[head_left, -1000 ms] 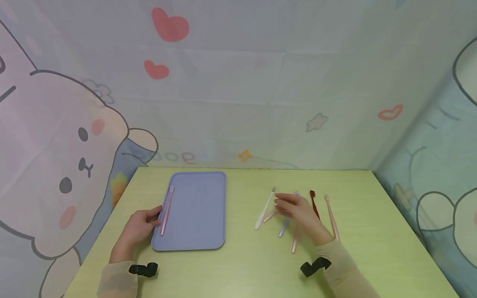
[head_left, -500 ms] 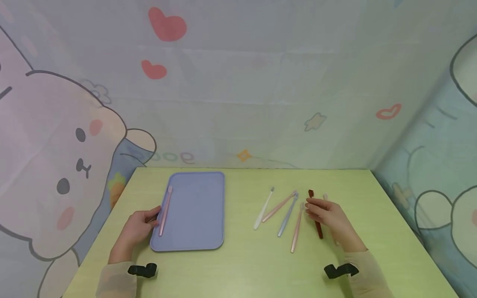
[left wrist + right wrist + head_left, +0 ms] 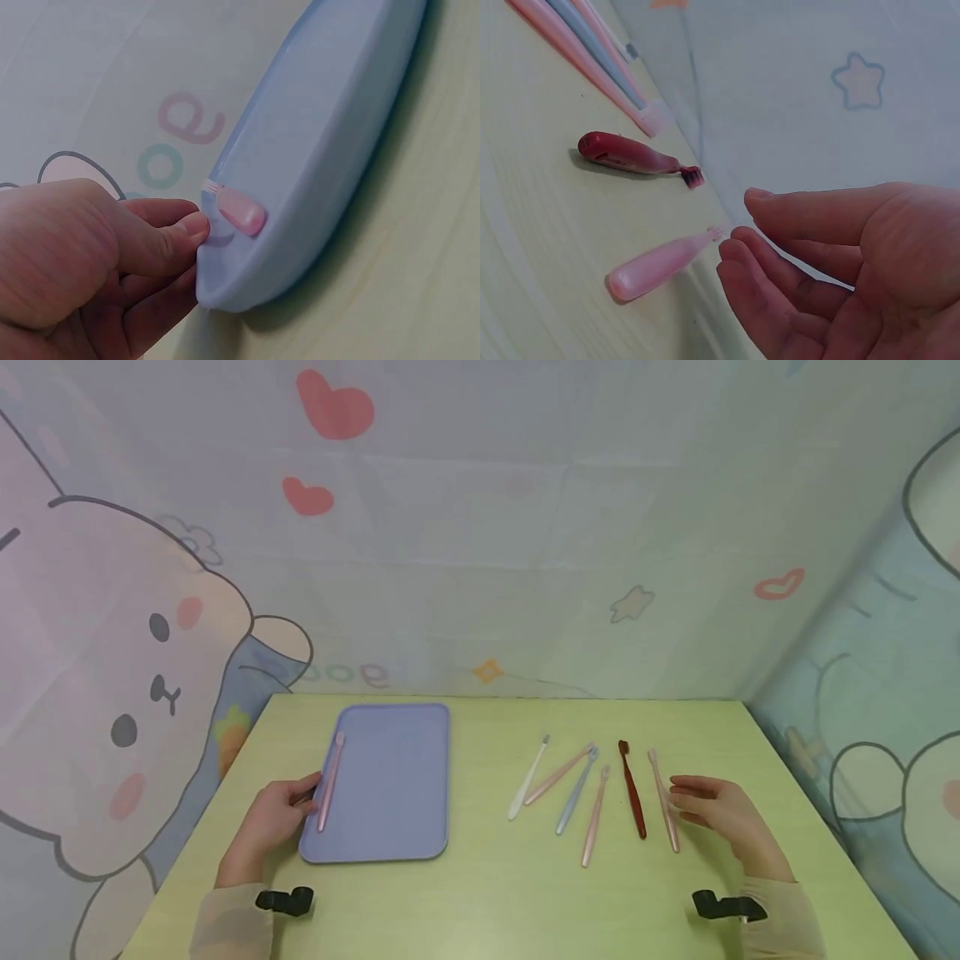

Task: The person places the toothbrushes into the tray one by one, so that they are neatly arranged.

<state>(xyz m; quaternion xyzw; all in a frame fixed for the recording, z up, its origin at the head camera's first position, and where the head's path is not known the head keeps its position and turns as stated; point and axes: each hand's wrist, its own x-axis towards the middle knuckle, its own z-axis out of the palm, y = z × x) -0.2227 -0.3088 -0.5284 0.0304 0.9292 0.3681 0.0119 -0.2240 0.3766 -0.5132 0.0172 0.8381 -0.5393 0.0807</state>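
Observation:
My left hand [image 3: 272, 814] pinches the left rim of a blue-violet tray [image 3: 390, 793]; in the left wrist view the thumb lies at the tray's edge [image 3: 300, 187]. Along that side of the tray lies a pink toothbrush [image 3: 330, 781]. My right hand [image 3: 731, 818], fingers loosely bent around nothing, hovers just right of another pink toothbrush [image 3: 664, 802]. Left of that lies a dark red toothbrush [image 3: 633, 792], also seen in the right wrist view beside the rightmost pink toothbrush [image 3: 660, 266].
Further left on the table [image 3: 480, 902] lie a white toothbrush [image 3: 528, 778], a slanted pink toothbrush [image 3: 558, 774], a blue toothbrush [image 3: 577, 792] and one more pink toothbrush [image 3: 596, 818]. A printed cloth backdrop [image 3: 465, 543] rises behind the table's back edge.
My right hand has moved right, from over the middle toothbrushes, past the dark red one, to beside the rightmost pink one. My left hand stays at the tray.

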